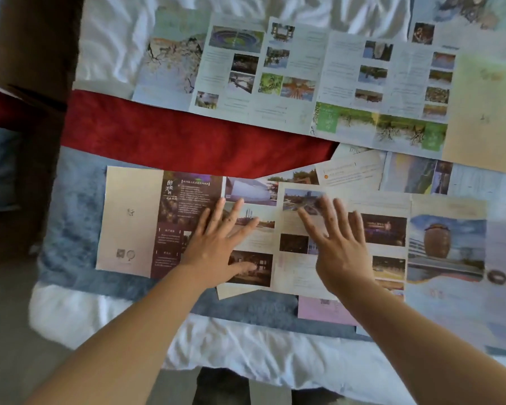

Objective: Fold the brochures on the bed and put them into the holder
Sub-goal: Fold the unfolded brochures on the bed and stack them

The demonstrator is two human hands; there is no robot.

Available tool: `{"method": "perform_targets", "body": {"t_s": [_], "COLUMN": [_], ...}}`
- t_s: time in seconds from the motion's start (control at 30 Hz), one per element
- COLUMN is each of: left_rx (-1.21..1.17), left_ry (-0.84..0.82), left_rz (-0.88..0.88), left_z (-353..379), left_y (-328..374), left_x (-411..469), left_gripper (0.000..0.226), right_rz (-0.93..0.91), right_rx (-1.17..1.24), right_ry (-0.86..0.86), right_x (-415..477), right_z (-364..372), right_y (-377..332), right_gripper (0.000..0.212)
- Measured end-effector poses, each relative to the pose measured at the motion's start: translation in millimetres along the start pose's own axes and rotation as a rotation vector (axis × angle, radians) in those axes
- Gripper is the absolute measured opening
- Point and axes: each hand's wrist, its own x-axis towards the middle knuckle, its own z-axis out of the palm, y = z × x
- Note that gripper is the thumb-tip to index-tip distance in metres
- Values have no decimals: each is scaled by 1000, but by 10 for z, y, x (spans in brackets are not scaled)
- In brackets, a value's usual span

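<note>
An unfolded brochure (135,217) with a cream panel, a dark maroon panel and photo panels lies flat on the near part of the bed. My left hand (219,241) rests on it palm down, fingers spread, near its middle. My right hand (336,244) lies flat on the panels to the right, fingers apart and slightly blurred. A second long brochure (289,77) lies unfolded across the far side of the bed. More brochures (447,249) overlap at the right. No holder is in view.
A red bed runner (187,141) crosses the bed between the two rows of brochures, over a blue-grey blanket (70,217) and white sheets (246,352). A pink sheet (322,311) pokes out below the near brochure. Dark brown furniture (27,54) stands at the left.
</note>
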Motion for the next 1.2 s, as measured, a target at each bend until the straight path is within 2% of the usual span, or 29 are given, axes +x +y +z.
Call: {"method": "perform_targets", "body": {"t_s": [0.07,0.17,0.3,0.5,0.8,0.9,1.03,1.1,1.2], "left_rx": [-47,-56,-90,-202,-449,-547,-605,-638,-624], "left_ry": [50,105,135,191,372,430,565,563,488], "left_rz": [-28,-159,-459,-594,-618,-626,-557,-498,-440], "left_z": [44,112,207,382,436,334,212,189,178], "left_y": [-172,-395,-652,-819,-795,-720,-523,-385,-166], "left_x": [-155,-349,-553,-751,-712,-723,-712,-707,-687], "left_gripper": [81,74,73,86,106,99,75,70,78], "right_rz": [-127,-194,-166,-146,-138,-151,-188,-222,-251], "right_rx": [32,133,91,68,-20,-51,-44,-36,-46], "right_ry": [5,-29,-72,-38,-12,-9,-19,-24,-30], "right_x": [80,186,230,211,236,232,224,220,190], "right_z": [24,111,259,379,508,485,431,388,322], "right_y": [-434,-1021,-1225,-1190,-1217,-1212,-1192,-1146,-1016], "right_gripper": [91,63,62,59,59,60,61,62,65]}}
